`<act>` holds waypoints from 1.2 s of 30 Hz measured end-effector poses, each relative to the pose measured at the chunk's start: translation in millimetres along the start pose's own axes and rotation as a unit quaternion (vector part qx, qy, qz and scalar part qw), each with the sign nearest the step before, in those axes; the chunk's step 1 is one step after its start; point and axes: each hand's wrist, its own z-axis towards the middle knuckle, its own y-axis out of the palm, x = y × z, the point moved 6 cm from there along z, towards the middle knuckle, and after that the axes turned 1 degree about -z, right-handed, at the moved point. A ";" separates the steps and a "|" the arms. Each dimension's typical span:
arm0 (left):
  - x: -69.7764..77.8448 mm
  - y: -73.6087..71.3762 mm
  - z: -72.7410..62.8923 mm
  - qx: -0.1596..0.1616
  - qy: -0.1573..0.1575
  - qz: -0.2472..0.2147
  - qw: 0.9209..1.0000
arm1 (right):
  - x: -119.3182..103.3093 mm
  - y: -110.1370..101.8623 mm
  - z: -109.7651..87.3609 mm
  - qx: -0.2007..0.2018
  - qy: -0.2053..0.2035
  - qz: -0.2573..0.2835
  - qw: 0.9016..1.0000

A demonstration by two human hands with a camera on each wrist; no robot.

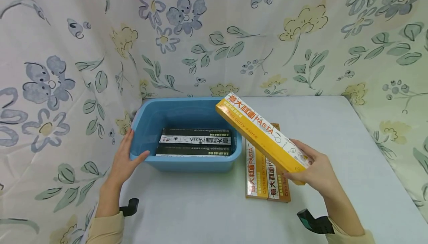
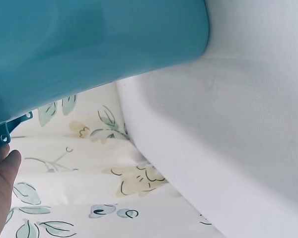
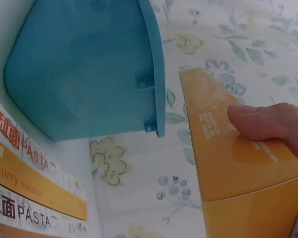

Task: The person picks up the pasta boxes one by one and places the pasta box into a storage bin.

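My right hand (image 1: 312,168) grips the near end of a yellow chicken curry pasta box (image 1: 262,134), held tilted in the air with its far end close to the tub's right rim. In the right wrist view the thumb presses on the box's orange-yellow side (image 3: 223,148). My left hand (image 1: 125,158) holds the left front corner of a blue plastic tub (image 1: 190,165), with the thumb on the front rim. Inside the tub lie two black-pepper pasta boxes (image 1: 195,140), side by side. The left wrist view shows only part of the left hand (image 2: 1,181), by the tub's rim.
Beneath the raised box, another chicken curry pasta box (image 1: 255,173) and a brown-orange pasta box (image 1: 278,184) lie side by side on the white table (image 1: 200,207). A floral curtain (image 1: 214,51) hangs behind and at both sides of the table.
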 end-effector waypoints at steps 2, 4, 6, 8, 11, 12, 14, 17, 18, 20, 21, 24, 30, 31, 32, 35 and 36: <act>0.0 0.1 0.2 0.000 0.001 0.002 1.000 | -4.3 1.7 1.7 -0.010 -0.015 0.003 1.000; 0.1 0.1 0.3 0.000 0.001 0.002 1.000 | -8.8 2.9 3.9 -0.021 -0.031 0.003 0.999; 0.4 0.0 0.4 0.001 0.002 0.002 1.000 | -13.4 3.5 6.8 -0.034 -0.045 -0.002 0.998; 0.5 0.0 0.1 0.002 0.000 0.003 1.000 | -18.5 3.3 10.5 -0.047 -0.056 -0.007 0.997; 0.7 -0.1 0.2 0.002 -0.002 0.004 1.000 | -25.5 2.9 16.9 -0.069 -0.068 -0.017 0.995; 0.7 -0.1 0.3 0.001 -0.004 0.004 1.000 | -27.9 2.7 19.3 -0.075 -0.073 -0.019 0.994; 0.6 0.0 0.9 0.000 -0.005 0.005 1.000 | -33.3 3.0 24.6 -0.089 -0.081 -0.025 0.992; 0.3 0.3 1.5 0.001 -0.006 0.005 1.000 | -41.4 6.8 35.2 -0.113 -0.093 -0.030 0.989; 0.2 0.4 1.6 0.001 -0.007 0.004 1.000 | -44.4 8.7 38.6 -0.121 -0.097 -0.034 0.987; 0.1 1.0 1.6 0.001 -0.008 0.003 1.000 | -49.2 12.9 44.7 -0.134 -0.103 -0.046 0.985; 0.2 1.4 1.6 0.000 -0.009 0.003 1.000 | -51.4 14.8 47.1 -0.139 -0.107 -0.053 0.983; 0.8 2.2 2.1 -0.003 -0.009 0.002 1.000 | -56.8 18.3 51.4 -0.148 -0.118 -0.068 0.979; 0.7 2.7 2.5 -0.003 -0.006 -0.002 1.000 | -62.9 23.4 58.1 -0.176 -0.131 -0.056 0.974; 0.5 2.5 2.3 -0.003 -0.006 -0.001 1.000 | -63.7 24.8 59.4 -0.181 -0.134 -0.057 0.973; 0.4 2.3 2.0 -0.002 -0.008 -0.001 1.000 | -64.5 26.3 60.7 -0.185 -0.135 -0.058 0.972; 0.1 1.2 0.9 0.000 -0.012 0.000 1.000 | -68.3 31.3 64.8 -0.188 -0.147 -0.069 0.969; -0.2 0.8 0.2 0.001 -0.014 0.001 1.000 | -70.0 33.1 66.1 -0.188 -0.151 -0.072 0.968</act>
